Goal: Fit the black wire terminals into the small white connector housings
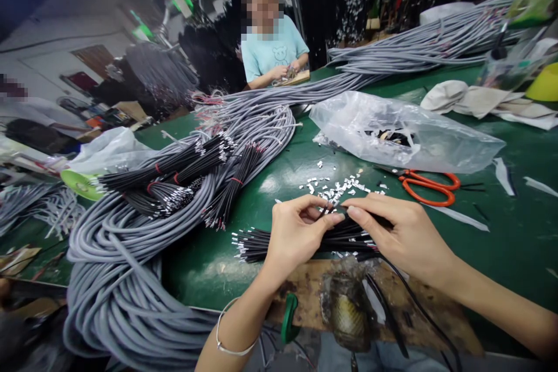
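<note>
Fingertips [335, 219] hide part of the black cable [410, 292]; the right edge crops a yellow object [544, 82]; dark contents [387, 137] in the plastic bag [440, 148] look indistinct.

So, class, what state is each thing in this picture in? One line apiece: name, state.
Left hand: fingers curled; hold unclear
Right hand: grip shut on a black wire
Orange-handled scissors: lying down; blade opening unclear
Clear plastic bag: lying down, dark bits inside
Grey cables: looped in a heap
Black wire bundles: tied with red bands
Small white pieces: scattered
</note>
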`<state>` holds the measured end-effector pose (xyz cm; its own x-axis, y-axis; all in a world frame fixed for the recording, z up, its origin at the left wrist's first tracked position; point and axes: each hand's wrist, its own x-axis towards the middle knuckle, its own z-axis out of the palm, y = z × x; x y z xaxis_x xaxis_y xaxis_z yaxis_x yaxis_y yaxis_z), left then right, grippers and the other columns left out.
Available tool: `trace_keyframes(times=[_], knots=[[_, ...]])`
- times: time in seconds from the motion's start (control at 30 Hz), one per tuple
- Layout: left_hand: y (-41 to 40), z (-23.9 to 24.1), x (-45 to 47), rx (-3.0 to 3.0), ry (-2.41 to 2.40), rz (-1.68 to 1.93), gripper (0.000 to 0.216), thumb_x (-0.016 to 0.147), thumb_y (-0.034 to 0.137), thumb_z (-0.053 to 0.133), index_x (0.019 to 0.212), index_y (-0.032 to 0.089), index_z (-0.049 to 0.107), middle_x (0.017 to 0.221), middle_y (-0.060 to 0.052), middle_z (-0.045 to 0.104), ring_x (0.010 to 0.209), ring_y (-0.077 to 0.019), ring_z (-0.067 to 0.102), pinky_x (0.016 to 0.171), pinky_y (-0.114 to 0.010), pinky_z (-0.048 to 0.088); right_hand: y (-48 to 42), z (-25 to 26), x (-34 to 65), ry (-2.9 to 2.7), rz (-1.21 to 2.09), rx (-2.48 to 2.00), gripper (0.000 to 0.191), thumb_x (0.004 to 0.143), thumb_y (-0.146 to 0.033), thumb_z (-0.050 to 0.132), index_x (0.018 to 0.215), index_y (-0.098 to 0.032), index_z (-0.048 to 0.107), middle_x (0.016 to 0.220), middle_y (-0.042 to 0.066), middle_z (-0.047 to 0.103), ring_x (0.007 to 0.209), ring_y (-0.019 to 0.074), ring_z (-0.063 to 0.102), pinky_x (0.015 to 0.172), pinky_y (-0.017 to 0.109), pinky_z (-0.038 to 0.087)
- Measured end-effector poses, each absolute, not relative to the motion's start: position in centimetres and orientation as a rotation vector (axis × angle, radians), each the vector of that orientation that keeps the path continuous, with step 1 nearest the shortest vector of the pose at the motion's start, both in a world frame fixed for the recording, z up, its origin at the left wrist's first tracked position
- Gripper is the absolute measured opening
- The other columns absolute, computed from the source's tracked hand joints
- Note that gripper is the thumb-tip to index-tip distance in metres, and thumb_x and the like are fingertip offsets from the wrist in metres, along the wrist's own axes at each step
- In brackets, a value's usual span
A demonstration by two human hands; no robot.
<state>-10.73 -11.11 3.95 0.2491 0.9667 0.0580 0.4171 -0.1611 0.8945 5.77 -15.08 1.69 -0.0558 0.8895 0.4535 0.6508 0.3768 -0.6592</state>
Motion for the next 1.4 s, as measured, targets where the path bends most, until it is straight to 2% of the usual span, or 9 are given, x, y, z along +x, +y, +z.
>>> trace_keyframes(times=[0.2,0.43,0.53,0.63,0.8,0.93,1.13,1.27,1.4], knots=[[-11.1,4.0,-10.9,1.683,1.185,0.835,0.017,0.071,0.026,0.070,0.063,0.012,0.063,0.059,-0.002,0.067,0.057,-0.0138,0.064,0.053,-0.019,0.048,-15.2,1.3,5.9,-1.783,0.260,-1.376,0.022,0.090,-0.031,0.049,0.096,-0.023,0.069,0.088,0.002,0.070,0.076,0.0152,0.063,0.072,0.027,0.047],[-10.9,4.7,-11.6,1.681,1.034,0.702,0.017,0.081,0.025,0.060,0.075,0.010,0.065,0.066,-0.007,0.071,0.061,-0.0145,0.067,0.061,-0.022,0.054,-15.2,1.8,6.0,-1.782,0.337,-1.373,0.025,0.090,-0.033,0.049,0.095,-0.023,0.071,0.082,0.002,0.070,0.073,0.0150,0.063,0.065,0.026,0.045],[-10.8,4.9,-11.6,1.653,1.019,0.718,0.019,0.082,0.027,0.059,0.074,0.010,0.064,0.064,-0.007,0.070,0.059,-0.0142,0.066,0.060,-0.023,0.055,-15.2,2.0,6.0,-1.769,0.348,-1.376,0.024,0.089,-0.034,0.049,0.093,-0.024,0.071,0.081,0.001,0.070,0.072,0.0148,0.063,0.064,0.026,0.045],[-10.8,4.9,-11.4,1.644,1.031,0.742,0.019,0.080,0.027,0.060,0.072,0.010,0.063,0.061,-0.006,0.068,0.057,-0.0141,0.065,0.057,-0.022,0.053,-15.1,2.1,6.1,-1.748,0.359,-1.399,0.026,0.088,-0.036,0.050,0.094,-0.023,0.071,0.082,0.003,0.071,0.072,0.0166,0.064,0.061,0.027,0.047],[-10.9,4.8,-11.3,1.761,0.995,0.681,0.020,0.083,0.025,0.056,0.072,0.011,0.063,0.059,-0.004,0.065,0.056,-0.0119,0.062,0.056,-0.019,0.048,-15.0,2.3,6.1,-1.641,0.442,-1.386,0.031,0.077,-0.044,0.063,0.093,-0.019,0.072,0.082,0.005,0.071,0.068,0.0180,0.064,0.055,0.027,0.048],[-11.2,4.9,-11.1,1.899,0.974,0.611,0.022,0.086,0.024,0.053,0.072,0.011,0.065,0.058,-0.002,0.063,0.055,-0.0105,0.058,0.055,-0.018,0.044,-15.1,2.5,6.1,-1.600,0.579,-1.290,0.017,0.080,-0.029,0.060,0.087,-0.019,0.073,0.077,0.003,0.071,0.063,0.0152,0.063,0.053,0.024,0.048],[-11.0,4.5,-10.9,1.930,0.979,0.622,0.024,0.089,0.026,0.049,0.076,0.011,0.064,0.056,0.000,0.060,0.052,-0.0092,0.056,0.053,-0.017,0.041,-15.0,2.4,6.3,-1.653,0.589,-1.259,0.020,0.079,-0.018,0.054,0.088,-0.019,0.072,0.084,0.004,0.072,0.072,0.0176,0.066,0.060,0.025,0.051],[-10.9,4.4,-11.0,1.895,0.927,0.523,0.028,0.089,0.030,0.046,0.072,0.013,0.060,0.048,0.003,0.050,0.044,-0.0076,0.047,0.047,-0.017,0.036,-15.1,1.8,6.0,-1.730,0.453,-1.289,0.023,0.078,-0.012,0.051,0.089,-0.020,0.070,0.082,0.003,0.071,0.071,0.0160,0.064,0.061,0.025,0.049],[-11.1,4.5,-11.0,1.785,0.768,0.311,0.031,0.089,0.032,0.047,0.069,0.013,0.060,0.045,0.006,0.040,0.038,-0.0053,0.035,0.040,-0.017,0.028,-15.1,1.6,6.2,-1.807,0.094,-1.341,0.027,0.076,-0.007,0.046,0.089,-0.017,0.067,0.074,0.004,0.067,0.063,0.0165,0.060,0.056,0.027,0.043]])
